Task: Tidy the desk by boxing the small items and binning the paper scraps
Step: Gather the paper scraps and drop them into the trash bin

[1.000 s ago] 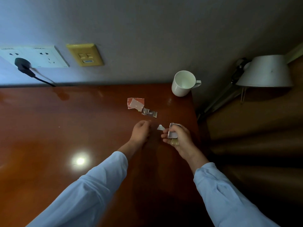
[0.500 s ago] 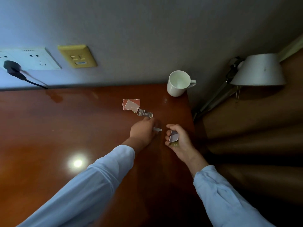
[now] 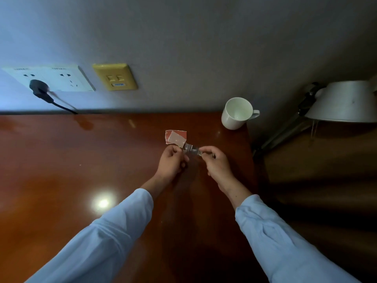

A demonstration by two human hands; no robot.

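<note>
A grey printed paper scrap (image 3: 191, 149) lies on the brown desk (image 3: 81, 160) between my two hands. My left hand (image 3: 172, 161) has curled fingers and pinches the scrap's left end. My right hand (image 3: 217, 165) pinches its right end with thumb and forefinger, and a sliver of other scraps (image 3: 213, 154) peeks out of its curled fingers. A reddish scrap with a pale piece on top (image 3: 175, 137) lies flat just beyond the left hand, touching the grey scrap's corner. No box or bin is in view.
A white mug (image 3: 234, 117) stands at the desk's back right corner. The desk's right edge runs just right of my right hand. Beyond it stands a lamp with a white shade (image 3: 344, 103). Wall sockets with a black plug (image 3: 38, 88) sit at the back left.
Both hands have moved forward to the grey scrap. The small white scrap that lay between them is gone from the desk. The right hand's scraps are now mostly hidden in its fingers.
</note>
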